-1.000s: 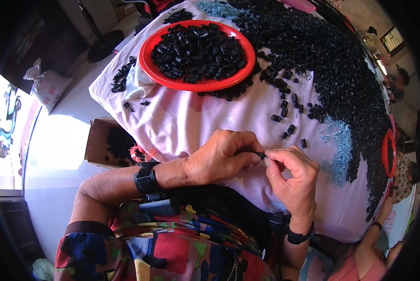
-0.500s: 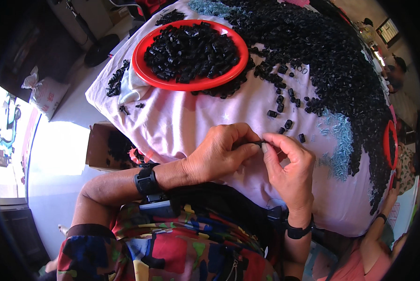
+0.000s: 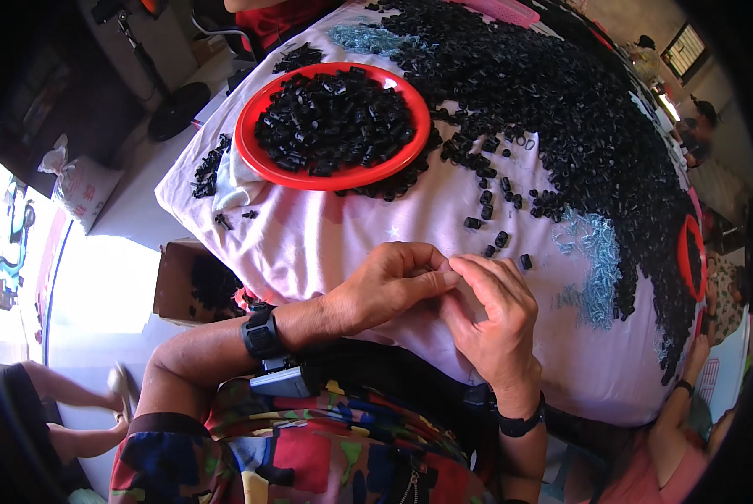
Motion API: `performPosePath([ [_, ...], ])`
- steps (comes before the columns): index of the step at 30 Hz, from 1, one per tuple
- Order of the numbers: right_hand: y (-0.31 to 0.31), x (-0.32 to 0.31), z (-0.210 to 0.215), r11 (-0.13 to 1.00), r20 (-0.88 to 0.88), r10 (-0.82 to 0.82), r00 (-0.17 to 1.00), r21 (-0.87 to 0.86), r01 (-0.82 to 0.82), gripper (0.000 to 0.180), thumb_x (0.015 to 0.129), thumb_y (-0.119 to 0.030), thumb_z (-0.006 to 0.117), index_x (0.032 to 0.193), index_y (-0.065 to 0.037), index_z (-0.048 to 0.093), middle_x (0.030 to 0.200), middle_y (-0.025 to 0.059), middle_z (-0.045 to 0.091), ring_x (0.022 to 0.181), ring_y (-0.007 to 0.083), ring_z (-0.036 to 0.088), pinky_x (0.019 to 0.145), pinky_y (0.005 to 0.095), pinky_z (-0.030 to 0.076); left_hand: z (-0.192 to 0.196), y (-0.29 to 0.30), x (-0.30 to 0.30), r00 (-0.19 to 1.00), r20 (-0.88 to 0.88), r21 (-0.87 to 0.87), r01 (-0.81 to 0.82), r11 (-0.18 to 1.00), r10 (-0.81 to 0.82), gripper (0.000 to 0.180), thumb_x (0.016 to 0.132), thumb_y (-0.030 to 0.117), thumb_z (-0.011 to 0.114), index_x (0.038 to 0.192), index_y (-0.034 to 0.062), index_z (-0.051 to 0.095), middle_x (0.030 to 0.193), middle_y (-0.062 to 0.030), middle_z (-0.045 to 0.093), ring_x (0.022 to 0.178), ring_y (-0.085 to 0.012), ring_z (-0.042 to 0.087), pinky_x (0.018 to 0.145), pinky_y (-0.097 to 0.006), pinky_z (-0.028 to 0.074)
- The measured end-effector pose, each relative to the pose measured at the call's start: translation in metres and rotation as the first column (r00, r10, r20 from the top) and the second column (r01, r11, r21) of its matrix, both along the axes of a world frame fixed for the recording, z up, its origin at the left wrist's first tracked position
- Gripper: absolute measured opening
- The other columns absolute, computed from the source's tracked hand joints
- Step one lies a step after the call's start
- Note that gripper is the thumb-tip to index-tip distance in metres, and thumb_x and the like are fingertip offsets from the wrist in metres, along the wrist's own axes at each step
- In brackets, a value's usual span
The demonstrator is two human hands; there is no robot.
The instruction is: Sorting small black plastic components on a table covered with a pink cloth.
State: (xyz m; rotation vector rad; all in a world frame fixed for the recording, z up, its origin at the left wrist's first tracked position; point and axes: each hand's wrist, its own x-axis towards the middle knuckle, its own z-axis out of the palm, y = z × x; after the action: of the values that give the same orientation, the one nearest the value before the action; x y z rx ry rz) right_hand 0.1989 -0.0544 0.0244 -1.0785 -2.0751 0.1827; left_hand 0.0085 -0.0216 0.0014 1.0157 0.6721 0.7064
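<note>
My left hand (image 3: 385,286) and my right hand (image 3: 494,328) meet fingertip to fingertip over the near edge of a pink cloth (image 3: 309,235) covering the table. The pinch hides the small black part held between them. Each wrist wears a black band. A few loose black parts (image 3: 494,202) lie just beyond my fingers. Farther off stands a red plate (image 3: 343,181) heaped with black parts (image 3: 334,118). A large spread of black parts (image 3: 561,109) covers the far right of the cloth.
Small silver pieces (image 3: 595,269) lie in a patch right of my hands. A second red plate (image 3: 687,252) sits at the right edge, near another person's hand (image 3: 696,361). A cardboard box (image 3: 192,281) stands below the table's left side, and a white sack (image 3: 82,185) lies on the floor.
The thin black piece seen between my fingertips earlier is now covered by the pinch. Both hands stay together at the near edge of the cloth.
</note>
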Motion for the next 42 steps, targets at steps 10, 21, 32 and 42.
performPosePath([
  [10,0.006,-0.002,-0.002,0.999,0.011,0.0,1.0,0.045,-0.001,0.045,0.074,-0.001,0.079,0.118,0.002,0.068,0.106,0.0149,0.071,0.09,0.0329,0.067,0.079,0.0412,0.056,0.017,0.002,-0.005,0.997,-0.043,-0.092,0.059,0.994,-0.063,0.031,0.106,0.033,0.061,0.115,0.0037,0.067,0.098,-0.0027,0.073,0.08,-0.0042,0.065,0.057,-0.018,0.045],
  [21,0.009,0.007,-0.003,0.992,0.081,0.009,0.997,0.123,-0.019,0.034,0.083,-0.003,0.075,0.114,0.004,0.065,0.101,0.016,0.069,0.083,0.0334,0.065,0.074,0.0414,0.054,0.017,-0.002,-0.004,0.995,-0.029,-0.102,0.09,0.991,-0.094,0.041,0.11,0.032,0.053,0.116,-0.0056,0.069,0.097,-0.0092,0.073,0.087,-0.0137,0.069,0.082,-0.03,0.058],
  [32,0.008,0.004,-0.001,0.989,0.079,0.039,0.996,0.136,-0.05,0.034,0.083,-0.004,0.076,0.116,0.003,0.066,0.104,0.0156,0.071,0.086,0.0326,0.066,0.074,0.0402,0.055,0.015,-0.001,-0.009,0.994,0.053,-0.13,0.099,0.987,-0.093,0.039,0.108,0.033,0.056,0.118,-0.001,0.071,0.1,-0.0069,0.074,0.083,-0.0114,0.069,0.077,-0.027,0.059],
  [42,0.004,0.004,0.002,0.993,0.041,0.016,0.999,0.112,-0.021,0.043,0.077,-0.004,0.082,0.119,0.0,0.071,0.115,0.0145,0.07,0.098,0.032,0.066,0.082,0.0403,0.056,0.008,0.001,-0.007,0.997,0.053,-0.199,0.063,0.978,-0.054,0.024,0.096,0.024,0.076,0.11,0.0047,0.069,0.093,-0.0029,0.073,0.078,-0.0051,0.065,0.063,-0.019,0.051],
])
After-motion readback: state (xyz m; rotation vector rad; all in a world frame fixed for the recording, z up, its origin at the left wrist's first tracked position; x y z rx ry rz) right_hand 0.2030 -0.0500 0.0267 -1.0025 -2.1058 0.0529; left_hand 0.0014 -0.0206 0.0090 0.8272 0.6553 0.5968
